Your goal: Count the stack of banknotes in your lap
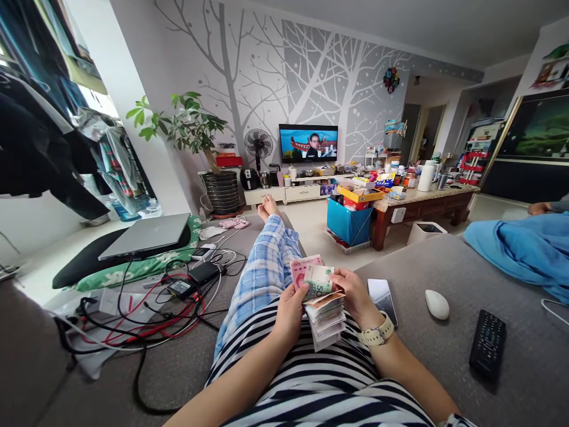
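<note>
Over my lap, my left hand (291, 308) grips a pink 100 banknote (299, 270) and a green 50 banknote (316, 283) by their lower left side, thumb on top. My right hand (353, 293) pinches the right edge of the green note. Below these, a folded stack of banknotes (328, 323) hangs between my hands, its lower ends fanned out. Which fingers hold the stack is hidden. A cream watch (377, 333) is on my right wrist.
To the right on the grey sofa lie a phone (382, 299), a white mouse (437, 304) and a black remote (488, 344). Tangled cables (178, 290) and a closed laptop (146, 235) are on the left. Another person's hand (539, 208) shows at the far right.
</note>
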`<state>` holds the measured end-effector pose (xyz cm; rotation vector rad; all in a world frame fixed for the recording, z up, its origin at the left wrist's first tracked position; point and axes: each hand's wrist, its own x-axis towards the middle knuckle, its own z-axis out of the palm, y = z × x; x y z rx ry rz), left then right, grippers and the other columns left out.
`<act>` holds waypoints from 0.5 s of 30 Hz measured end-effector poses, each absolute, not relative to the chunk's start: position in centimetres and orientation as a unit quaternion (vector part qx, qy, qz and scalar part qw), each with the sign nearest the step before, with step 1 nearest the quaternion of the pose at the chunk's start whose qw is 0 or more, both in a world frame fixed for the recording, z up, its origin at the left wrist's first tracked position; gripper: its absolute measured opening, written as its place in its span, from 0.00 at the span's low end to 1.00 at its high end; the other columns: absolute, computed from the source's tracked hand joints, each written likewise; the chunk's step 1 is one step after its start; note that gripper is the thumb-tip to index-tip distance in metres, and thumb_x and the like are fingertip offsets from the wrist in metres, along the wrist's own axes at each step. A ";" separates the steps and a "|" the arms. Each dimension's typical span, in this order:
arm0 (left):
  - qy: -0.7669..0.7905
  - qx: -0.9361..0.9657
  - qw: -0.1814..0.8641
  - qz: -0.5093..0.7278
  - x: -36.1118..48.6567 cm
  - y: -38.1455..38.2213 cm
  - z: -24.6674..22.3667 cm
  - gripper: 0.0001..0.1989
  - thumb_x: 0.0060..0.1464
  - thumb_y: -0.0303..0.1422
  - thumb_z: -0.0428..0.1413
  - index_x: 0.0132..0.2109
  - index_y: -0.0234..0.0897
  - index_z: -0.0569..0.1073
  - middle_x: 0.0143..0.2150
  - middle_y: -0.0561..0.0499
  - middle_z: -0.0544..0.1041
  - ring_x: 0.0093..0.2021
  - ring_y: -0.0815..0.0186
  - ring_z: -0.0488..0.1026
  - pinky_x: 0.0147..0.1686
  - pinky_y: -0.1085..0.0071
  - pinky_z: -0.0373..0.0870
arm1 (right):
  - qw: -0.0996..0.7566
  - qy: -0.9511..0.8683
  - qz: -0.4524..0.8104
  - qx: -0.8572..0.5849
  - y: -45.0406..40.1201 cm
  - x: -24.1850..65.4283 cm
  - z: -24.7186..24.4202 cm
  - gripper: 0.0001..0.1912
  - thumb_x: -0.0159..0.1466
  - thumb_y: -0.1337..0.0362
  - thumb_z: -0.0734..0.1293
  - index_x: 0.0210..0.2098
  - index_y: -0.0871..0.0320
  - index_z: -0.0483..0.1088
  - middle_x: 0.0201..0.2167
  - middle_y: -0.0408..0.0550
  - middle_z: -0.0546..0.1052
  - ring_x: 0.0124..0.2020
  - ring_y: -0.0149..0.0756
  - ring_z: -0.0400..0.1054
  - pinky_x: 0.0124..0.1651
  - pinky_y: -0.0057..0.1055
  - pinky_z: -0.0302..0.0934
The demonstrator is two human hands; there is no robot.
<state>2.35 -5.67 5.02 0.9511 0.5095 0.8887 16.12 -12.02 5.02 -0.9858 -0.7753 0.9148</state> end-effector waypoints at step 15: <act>0.298 0.440 0.731 0.427 2.3 -6.2 5.8 0.11 0.43 0.40 0.61 0.28 0.35 0.74 0.23 0.54 0.74 0.24 0.69 0.67 0.26 0.74 0.64 | 0.747 -0.324 0.351 -0.462 -11.7 15.4 3.9 0.18 0.49 0.53 0.74 0.21 0.59 0.66 0.18 0.39 0.65 0.22 0.27 0.56 0.28 0.27 0.52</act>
